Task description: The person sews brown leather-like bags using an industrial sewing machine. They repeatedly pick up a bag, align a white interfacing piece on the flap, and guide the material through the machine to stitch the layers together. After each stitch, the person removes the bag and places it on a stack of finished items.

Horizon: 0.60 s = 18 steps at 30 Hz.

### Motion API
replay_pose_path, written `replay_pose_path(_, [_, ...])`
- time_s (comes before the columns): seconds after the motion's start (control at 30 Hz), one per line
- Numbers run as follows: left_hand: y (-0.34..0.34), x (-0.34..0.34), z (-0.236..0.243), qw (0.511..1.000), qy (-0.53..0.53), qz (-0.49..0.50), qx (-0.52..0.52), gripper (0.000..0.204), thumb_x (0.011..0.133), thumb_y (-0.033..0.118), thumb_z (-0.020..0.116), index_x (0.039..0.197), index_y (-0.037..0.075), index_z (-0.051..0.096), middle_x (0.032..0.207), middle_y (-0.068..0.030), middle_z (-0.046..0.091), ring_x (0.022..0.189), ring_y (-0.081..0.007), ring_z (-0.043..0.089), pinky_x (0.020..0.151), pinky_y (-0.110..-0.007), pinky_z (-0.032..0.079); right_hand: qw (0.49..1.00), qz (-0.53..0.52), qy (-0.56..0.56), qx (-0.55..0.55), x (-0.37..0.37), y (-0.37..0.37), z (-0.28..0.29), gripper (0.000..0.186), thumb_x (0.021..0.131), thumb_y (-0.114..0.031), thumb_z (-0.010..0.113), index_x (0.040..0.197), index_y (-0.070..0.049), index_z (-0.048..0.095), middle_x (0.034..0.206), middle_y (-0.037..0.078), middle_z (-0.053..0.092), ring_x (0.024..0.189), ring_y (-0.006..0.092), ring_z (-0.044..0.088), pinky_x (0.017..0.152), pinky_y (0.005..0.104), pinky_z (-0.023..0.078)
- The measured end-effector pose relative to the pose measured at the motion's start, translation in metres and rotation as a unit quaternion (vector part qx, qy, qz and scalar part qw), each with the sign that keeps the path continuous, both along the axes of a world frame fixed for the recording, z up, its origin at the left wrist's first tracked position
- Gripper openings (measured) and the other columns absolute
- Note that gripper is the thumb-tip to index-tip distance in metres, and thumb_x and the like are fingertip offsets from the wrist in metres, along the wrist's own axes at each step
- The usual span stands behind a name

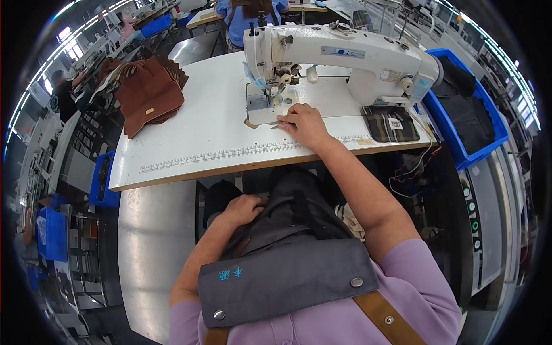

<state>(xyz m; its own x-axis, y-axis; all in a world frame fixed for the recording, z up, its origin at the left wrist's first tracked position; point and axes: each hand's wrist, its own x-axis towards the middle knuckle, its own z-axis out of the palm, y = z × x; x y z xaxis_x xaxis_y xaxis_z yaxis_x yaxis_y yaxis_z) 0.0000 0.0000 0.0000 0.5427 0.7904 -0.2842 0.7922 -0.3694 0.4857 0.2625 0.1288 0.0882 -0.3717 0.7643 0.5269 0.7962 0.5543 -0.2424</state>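
Observation:
My right hand [306, 125] is over the white table, just in front of the sewing machine's needle plate [261, 102]. Its fingers are pinched on a small pointed metal tool [275, 125], whose tips show past the fingertips; the rest of it is hidden. Above and beyond stands the white sewing machine [322, 49], with its needle area to the left of its arm. My left hand [244, 209] lies on my lap against the dark apron [287, 213], below the table edge, its fingers loosely bent and holding nothing I can see.
A stack of brown cut pieces [150, 95] lies on the table's left. A plaid pouch [392, 123] sits at the right. Beside the machine is a blue bin [468, 152] with dark pieces. A printed ruler [230, 152] runs along the front edge. Another person [253, 17] sits ahead.

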Motion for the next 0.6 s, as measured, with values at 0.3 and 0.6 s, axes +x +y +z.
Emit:
replay_pose_path(0.3, [0.067,0.03,0.14,0.935,-0.286,0.003,0.209,0.023,0.092,0.008,0.067,0.113,0.001,0.071,0.118,-0.0149,0.072,0.109,-0.0294,0.069,0.095,-0.036,0.053,0.996,0.077,0.031,-0.029,0.016,0.01,0.006,0.024,0.086,-0.03,0.075,0.105,-0.016,0.079,0.098,0.005,0.064,0.098,0.0251,0.061,0.084,0.0411,0.05])
replay_pose_path(0.6, [0.181,0.034,0.104,0.935,-0.162,-0.039,0.313,0.035,0.09,0.011,0.07,0.123,-0.001,0.067,0.13,-0.0157,0.066,0.113,-0.0333,0.067,0.1,-0.043,0.053,0.994,0.083,-0.055,0.034,0.015,0.001,0.02,0.024,0.078,-0.013,0.067,0.1,-0.004,0.07,0.09,0.006,0.061,0.086,0.0233,0.061,0.073,0.0342,0.051])
